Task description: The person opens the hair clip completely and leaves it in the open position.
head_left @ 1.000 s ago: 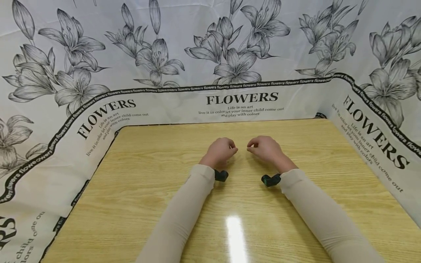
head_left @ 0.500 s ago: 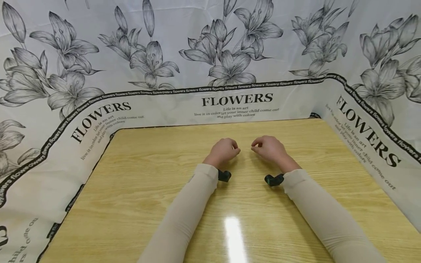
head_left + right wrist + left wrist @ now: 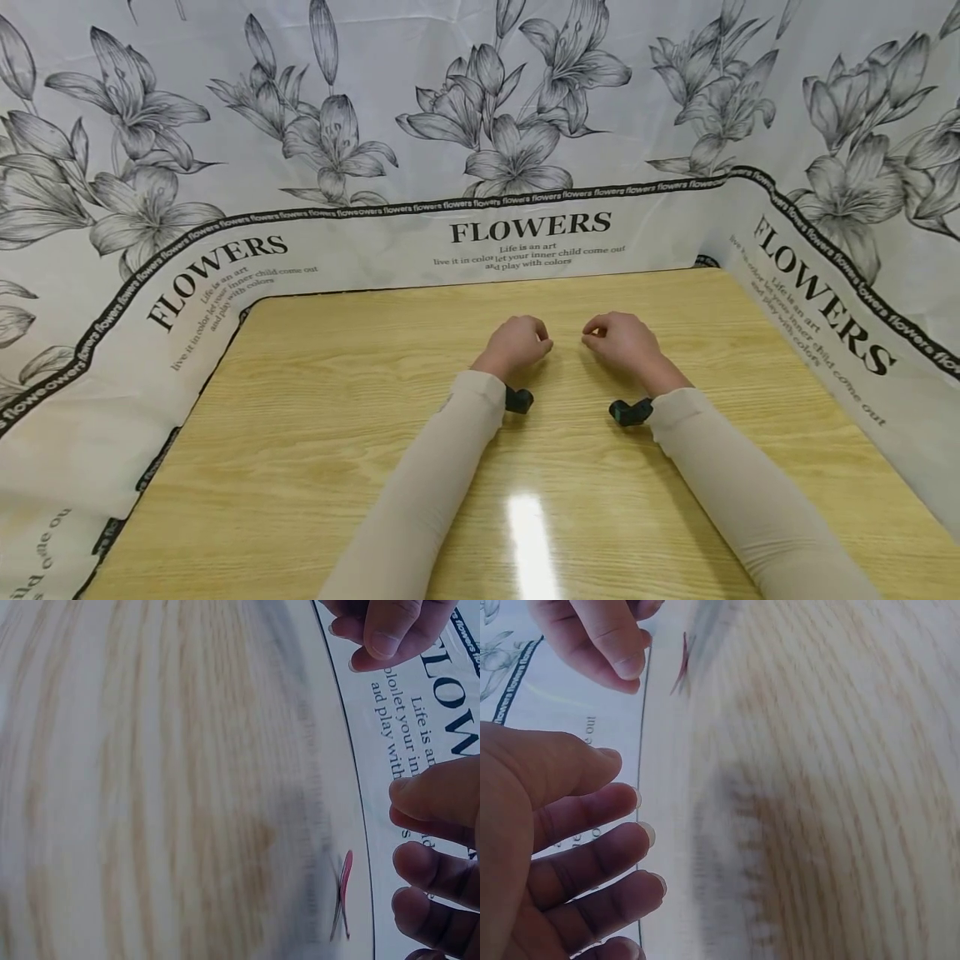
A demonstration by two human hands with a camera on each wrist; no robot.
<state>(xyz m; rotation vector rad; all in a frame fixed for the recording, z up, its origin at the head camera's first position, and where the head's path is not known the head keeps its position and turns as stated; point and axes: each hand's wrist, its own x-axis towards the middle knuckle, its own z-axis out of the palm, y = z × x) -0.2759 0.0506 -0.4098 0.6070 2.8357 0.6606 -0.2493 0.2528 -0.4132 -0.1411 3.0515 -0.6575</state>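
Over the far middle of the table, my left hand hovers with fingers loosely bent; its fingertips touch nothing in the left wrist view. Across a small gap, my right hand faces it in a similar relaxed curl, also holding nothing. A thin, slender reddish thing lies on the tabletop near the far edge. The right wrist view also has this reddish sliver, apart from the fingers. Its kind is too unclear to tell. I cannot make it out in the head view.
The wood-grain table carries a bright light reflection near the front. A white flower-print cloth with "FLOWERS" lettering rises behind it and along both sides. Small black devices sit at both wrists.
The head view has turned slightly right, so the cloth and table slide left. Both hands have drifted a little to the right, and the gap between them has widened slightly.
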